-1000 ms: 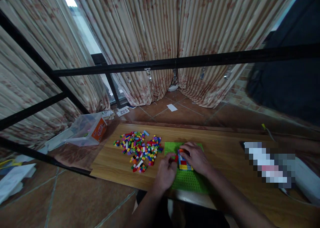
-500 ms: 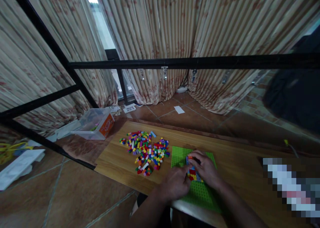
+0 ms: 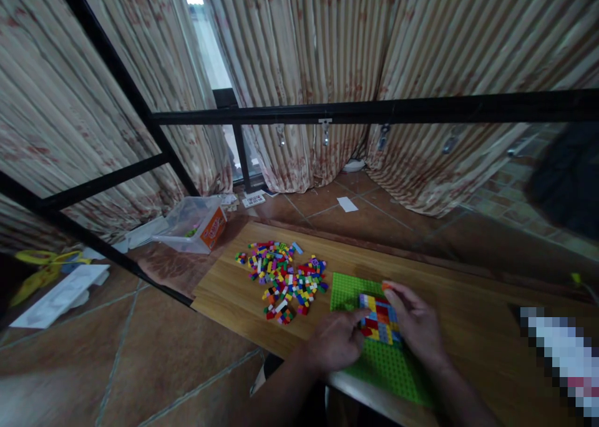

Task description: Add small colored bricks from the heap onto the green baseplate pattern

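Observation:
On a green baseplate (image 3: 381, 371) sits a flat block of toy bricks (image 3: 378, 319) in red, yellow, blue, orange and white rows. My left hand (image 3: 334, 344) lies at the left side of this block, index fingertip stretched onto it and the other fingers curled in. Whether those curled fingers hold anything is hidden. At the block's right edge is my right hand (image 3: 416, 318), pinching a small orange toy brick (image 3: 386, 286) between thumb and fingertips, above the far edge of the block.
A loose pile of coloured bricks (image 3: 285, 280) lies left of the baseplate on the wooden table (image 3: 224, 289). Past the table's left end stands a clear plastic box (image 3: 187, 227) with an orange label. A black metal rail (image 3: 281, 116) crosses before the curtains. A pixelated patch (image 3: 561, 352) covers the right side.
My hands have drawn apart, uncovering more of the brick block. The right hand has moved to the block's right edge, with the orange brick now showing at its fingertips. The view has shifted slightly.

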Available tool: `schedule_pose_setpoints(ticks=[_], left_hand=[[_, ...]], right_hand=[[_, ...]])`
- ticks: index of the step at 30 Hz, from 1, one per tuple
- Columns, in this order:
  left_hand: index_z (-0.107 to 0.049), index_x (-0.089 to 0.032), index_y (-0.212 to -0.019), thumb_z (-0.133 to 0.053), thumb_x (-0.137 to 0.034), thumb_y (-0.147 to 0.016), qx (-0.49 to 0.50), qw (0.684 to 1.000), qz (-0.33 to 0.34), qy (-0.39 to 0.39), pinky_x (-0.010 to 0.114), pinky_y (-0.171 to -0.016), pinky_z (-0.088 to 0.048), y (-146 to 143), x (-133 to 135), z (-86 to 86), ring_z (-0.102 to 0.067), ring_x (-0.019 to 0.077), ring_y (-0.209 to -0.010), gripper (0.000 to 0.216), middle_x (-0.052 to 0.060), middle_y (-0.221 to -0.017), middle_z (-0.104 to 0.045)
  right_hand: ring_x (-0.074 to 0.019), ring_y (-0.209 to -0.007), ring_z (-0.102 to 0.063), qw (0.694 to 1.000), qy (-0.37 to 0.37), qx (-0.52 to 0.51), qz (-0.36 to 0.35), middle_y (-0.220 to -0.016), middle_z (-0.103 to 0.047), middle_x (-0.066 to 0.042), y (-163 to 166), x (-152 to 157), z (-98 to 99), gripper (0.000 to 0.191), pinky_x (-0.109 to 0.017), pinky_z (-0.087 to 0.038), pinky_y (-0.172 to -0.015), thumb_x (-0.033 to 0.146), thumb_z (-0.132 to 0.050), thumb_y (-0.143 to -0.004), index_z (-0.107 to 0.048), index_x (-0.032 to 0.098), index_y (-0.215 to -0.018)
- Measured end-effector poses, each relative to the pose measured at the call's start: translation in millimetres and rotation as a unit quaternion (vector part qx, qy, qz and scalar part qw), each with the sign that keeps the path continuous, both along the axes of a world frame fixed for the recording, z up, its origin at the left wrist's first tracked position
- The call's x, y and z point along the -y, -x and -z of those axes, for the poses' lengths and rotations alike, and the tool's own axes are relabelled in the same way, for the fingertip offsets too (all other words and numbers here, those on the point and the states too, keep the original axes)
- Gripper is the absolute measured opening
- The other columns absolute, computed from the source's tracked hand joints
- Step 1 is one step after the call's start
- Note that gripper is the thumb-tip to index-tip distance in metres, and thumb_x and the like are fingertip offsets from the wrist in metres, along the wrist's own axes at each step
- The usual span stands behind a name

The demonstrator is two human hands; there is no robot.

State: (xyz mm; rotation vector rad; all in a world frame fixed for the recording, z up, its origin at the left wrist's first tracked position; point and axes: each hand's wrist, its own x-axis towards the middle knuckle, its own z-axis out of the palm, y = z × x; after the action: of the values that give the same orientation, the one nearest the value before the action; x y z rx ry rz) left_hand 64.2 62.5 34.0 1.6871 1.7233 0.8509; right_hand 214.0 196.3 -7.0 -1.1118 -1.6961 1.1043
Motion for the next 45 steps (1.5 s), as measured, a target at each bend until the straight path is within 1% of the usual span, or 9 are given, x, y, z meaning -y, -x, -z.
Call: schedule_pose_setpoints(ticks=[4,8,10,14,19,26,29,37,45], left_hand=[[-0.066,-0.022,-0.114,-0.042,-0.018,-0.090,0.009,0.999,-0.027,-0.036,0.025,-0.078,-0.053,11,-5,-3.2,-0.067,0.0167,-0.088,0.034,0.004,-0.098,-0.072],[-0.069,-0.020,-0.103,-0.044,-0.022,-0.092,-0.099,0.993,-0.030,-0.054,0.026,-0.083,-0.051,20,-35,-13.9,-0.066,0.0172,-0.091,0.027,0.005,-0.098,-0.071],[-0.069,-0.020,-0.103,-0.042,-0.021,-0.093,-0.175,0.984,0.004,-0.036,0.027,-0.087,-0.051,21,-52,-18.3,-0.066,0.0176,-0.093,0.029,0.005,-0.097,-0.071],[-0.071,-0.022,-0.100,-0.044,-0.021,-0.091,-0.213,0.976,0.040,-0.015,0.029,-0.087,-0.051,17,-74,-21.2,-0.067,0.0186,-0.091,0.027,0.004,-0.097,-0.072],[-0.072,-0.020,-0.093,-0.046,-0.020,-0.089,-0.241,0.968,0.066,-0.001,0.029,-0.088,-0.051,14,-78,-21.3,-0.067,0.0191,-0.093,0.026,0.006,-0.095,-0.072],[-0.074,-0.021,-0.094,-0.049,-0.020,-0.087,-0.267,0.961,0.063,0.024,0.031,-0.089,-0.051,12,-84,-23.0,-0.067,0.0201,-0.095,0.025,0.006,-0.097,-0.073],[-0.075,-0.023,-0.094,-0.052,-0.021,-0.086,-0.275,0.959,0.062,0.038,0.031,-0.088,-0.052,11,-86,-23.9,-0.068,0.0202,-0.093,0.024,0.005,-0.096,-0.074],[-0.073,-0.018,-0.082,-0.049,-0.017,-0.085,-0.306,0.948,0.071,0.048,0.033,-0.081,-0.054,5,-84,-27.5,-0.068,0.0219,-0.088,0.024,0.009,-0.092,-0.072],[-0.074,-0.019,-0.084,-0.049,-0.018,-0.085,-0.306,0.948,0.071,0.057,0.033,-0.084,-0.054,4,-85,-26.0,-0.068,0.0216,-0.091,0.025,0.009,-0.094,-0.072]], right_hand=[[-0.0265,-0.096,-0.068,0.991,0.017,-0.005,0.129,-0.105,-0.074,-0.010,-27,-5,-3.2,0.040,-0.042,-0.052,-0.088,0.052,-0.063,-0.077,-0.072,0.020,-0.100],[-0.0285,-0.099,-0.067,0.987,0.021,0.048,0.150,-0.102,-0.074,-0.010,-50,-4,4.0,0.044,-0.045,-0.050,-0.092,0.055,-0.063,-0.075,-0.072,0.019,-0.098],[-0.0285,-0.099,-0.067,0.988,0.009,0.053,0.143,-0.103,-0.074,-0.010,-53,-2,9.4,0.045,-0.044,-0.050,-0.093,0.056,-0.062,-0.076,-0.072,0.018,-0.099],[-0.0272,-0.098,-0.067,0.992,-0.013,0.062,0.106,-0.104,-0.073,-0.010,-53,-2,15.3,0.045,-0.042,-0.051,-0.091,0.055,-0.060,-0.078,-0.071,0.019,-0.101],[-0.0253,-0.096,-0.067,0.992,-0.046,0.092,0.073,-0.107,-0.071,-0.009,-53,-3,17.0,0.042,-0.040,-0.051,-0.090,0.054,-0.056,-0.082,-0.068,0.020,-0.103],[-0.0245,-0.093,-0.062,0.965,-0.181,0.188,0.033,-0.099,-0.068,-0.009,-49,-6,18.8,0.033,-0.040,-0.049,-0.086,0.047,-0.050,-0.088,-0.067,0.021,-0.097],[-0.0252,-0.095,-0.061,0.954,-0.215,0.206,0.034,-0.099,-0.067,-0.010,-47,-6,18.9,0.032,-0.041,-0.048,-0.086,0.045,-0.049,-0.089,-0.067,0.020,-0.097],[-0.0241,-0.093,-0.061,0.949,-0.232,0.209,0.039,-0.098,-0.067,-0.009,-46,-7,20.4,0.028,-0.038,-0.048,-0.084,0.041,-0.049,-0.090,-0.066,0.021,-0.096],[-0.0236,-0.091,-0.061,0.952,-0.220,0.208,0.038,-0.097,-0.066,-0.009,-45,-6,18.6,0.025,-0.037,-0.048,-0.082,0.038,-0.049,-0.090,-0.066,0.020,-0.094]])
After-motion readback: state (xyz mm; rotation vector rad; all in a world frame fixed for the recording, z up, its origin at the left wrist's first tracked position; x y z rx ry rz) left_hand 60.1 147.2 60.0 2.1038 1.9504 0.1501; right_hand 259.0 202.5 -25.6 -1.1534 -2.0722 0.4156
